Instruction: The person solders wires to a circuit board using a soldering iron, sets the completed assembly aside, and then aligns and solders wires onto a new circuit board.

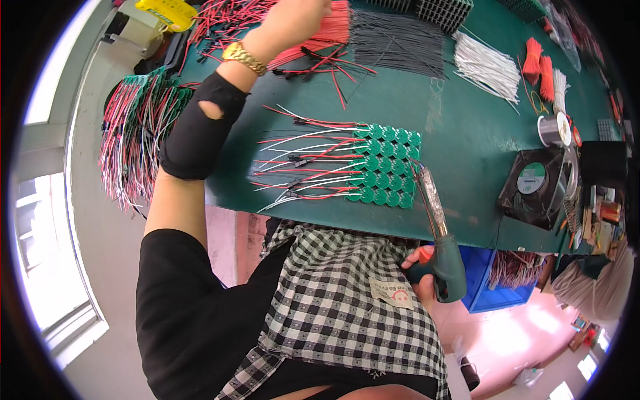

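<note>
My left hand (293, 25) stretches to the far side of the bench, over a pile of red wires (327, 33). Its fingers run off the top of the picture, so their grip is hidden. Close to my body, my right hand (425, 288) is wrapped round the dark green handle of a soldering iron (451, 267). The iron points away from me, its tip beside the right edge of a panel of round green circuit boards (387, 167). Red, white and black wires (310, 163) run out leftward from the panel's left column, some with black connectors.
Black wires (400, 45) and white wires (487, 67) lie at the back. A solder spool (555, 130) and a black fan (531, 179) stand at right. Wired boards (143, 127) hang in a bunch at left. A blue crate (497, 300) sits below the bench edge.
</note>
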`<action>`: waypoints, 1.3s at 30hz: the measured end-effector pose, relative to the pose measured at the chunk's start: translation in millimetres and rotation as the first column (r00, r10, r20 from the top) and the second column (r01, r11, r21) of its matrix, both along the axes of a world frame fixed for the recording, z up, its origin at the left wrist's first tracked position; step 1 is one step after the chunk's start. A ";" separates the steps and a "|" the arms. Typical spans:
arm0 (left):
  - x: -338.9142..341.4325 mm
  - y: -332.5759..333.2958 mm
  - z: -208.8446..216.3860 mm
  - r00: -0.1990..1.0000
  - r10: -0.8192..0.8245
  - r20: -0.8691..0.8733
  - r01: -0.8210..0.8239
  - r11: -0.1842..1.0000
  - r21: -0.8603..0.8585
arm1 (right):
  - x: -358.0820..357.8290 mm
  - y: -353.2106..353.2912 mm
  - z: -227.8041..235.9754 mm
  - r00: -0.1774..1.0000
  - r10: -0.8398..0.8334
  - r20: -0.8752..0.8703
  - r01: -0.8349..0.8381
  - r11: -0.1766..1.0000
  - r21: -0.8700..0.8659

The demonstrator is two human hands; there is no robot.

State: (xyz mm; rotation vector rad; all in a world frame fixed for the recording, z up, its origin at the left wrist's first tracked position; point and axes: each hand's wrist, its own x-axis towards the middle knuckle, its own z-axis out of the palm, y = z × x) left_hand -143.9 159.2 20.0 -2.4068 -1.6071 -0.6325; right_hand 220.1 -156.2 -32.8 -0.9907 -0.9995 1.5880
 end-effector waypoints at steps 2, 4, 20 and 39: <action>2.6 -0.3 15.9 0.964 0.082 0.255 -0.045 0.988 -0.148 | -7.0 4.0 1.7 0.999 -0.039 -0.026 0.040 0.999 0.008; 23.7 -21.4 38.6 0.915 -0.071 0.397 0.085 0.996 -0.017 | -6.0 5.3 10.5 0.998 -0.030 0.056 0.033 0.998 -0.050; 63.0 -146.5 -12.1 0.817 0.022 0.576 0.247 0.890 -0.384 | -39.9 35.1 19.0 0.997 0.019 0.075 -0.023 0.999 0.044; 62.1 -152.2 -17.0 0.817 0.026 0.576 0.222 0.907 -0.356 | -59.6 30.0 32.0 0.964 -0.127 0.235 0.115 0.991 0.063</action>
